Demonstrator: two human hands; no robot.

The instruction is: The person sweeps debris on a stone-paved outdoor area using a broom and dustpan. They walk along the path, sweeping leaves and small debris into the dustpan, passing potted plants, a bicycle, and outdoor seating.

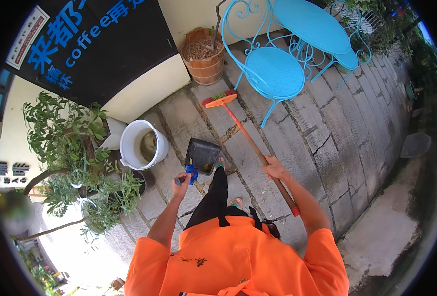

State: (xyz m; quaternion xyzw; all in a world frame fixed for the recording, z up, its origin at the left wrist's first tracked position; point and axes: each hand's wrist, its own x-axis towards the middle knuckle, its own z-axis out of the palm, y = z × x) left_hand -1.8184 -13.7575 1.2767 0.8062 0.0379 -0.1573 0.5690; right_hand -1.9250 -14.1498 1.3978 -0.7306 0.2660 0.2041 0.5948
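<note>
My right hand (276, 169) is closed round the long reddish handle of a broom (245, 133). Its orange head with red and green bristles is up ahead, near a blue chair. In my left hand (180, 184) is the dark upright handle of a dustpan (203, 150), gripped at its top end. The dustpan has a black pan with a blue fitting at the handle, and a few yellowish bits lie in it. The pan is just ahead of my feet. I cannot tell whether it touches the ground.
A white bucket (161, 146) with something murky inside stands left of the dustpan. Leafy potted plants (63, 128) crowd the left side. A wooden planter (206, 70) is by the wall. A blue metal chair (275, 74) and table (312, 22) stand ahead on stone paving (297, 143).
</note>
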